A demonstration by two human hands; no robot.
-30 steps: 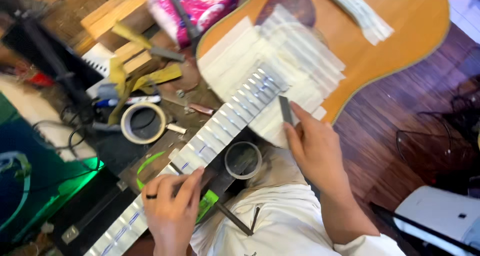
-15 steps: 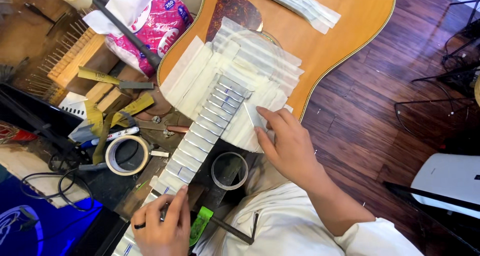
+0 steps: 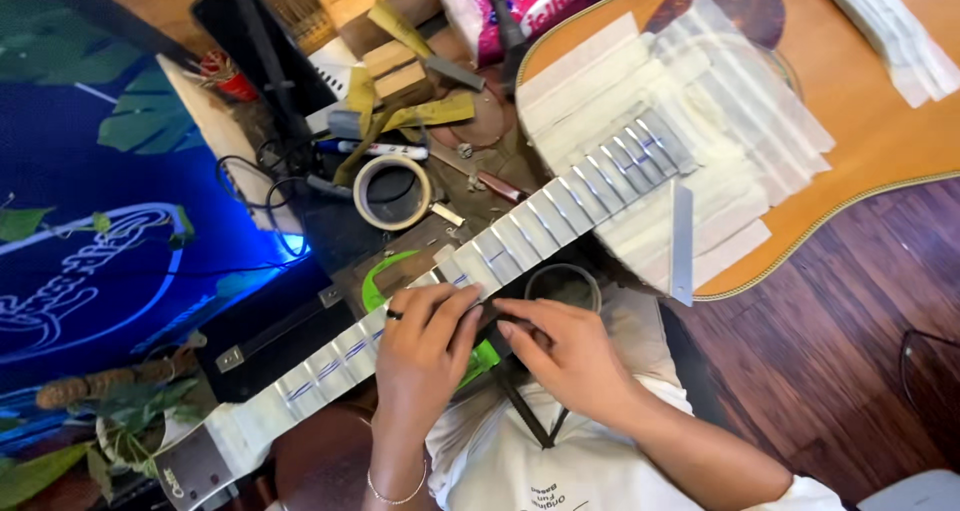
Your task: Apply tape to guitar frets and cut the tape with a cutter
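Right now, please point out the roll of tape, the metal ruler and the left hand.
roll of tape (image 3: 392, 192), head view, on its cardboard ring.
metal ruler (image 3: 682, 241), head view, on the middle of the blade.
left hand (image 3: 425, 346), head view, on the back of the hand.

Dark wood floor (image 3: 840, 311), blue glow.

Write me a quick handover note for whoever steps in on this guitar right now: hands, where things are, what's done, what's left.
Left hand: fingers on the taped guitar neck, mid-length. Right hand: beside it, fingertips at the neck's near edge; neither hand clearly grips a tool.
Things: guitar body lies across the bench, masking tape strips around the fingerboard end. A flat metal file rests on that tape. Tape roll sits beyond the neck, a smaller roll on the near side.
Done: fingerboard masked between frets.
Left: fret work apparently ongoing; progress unclear.
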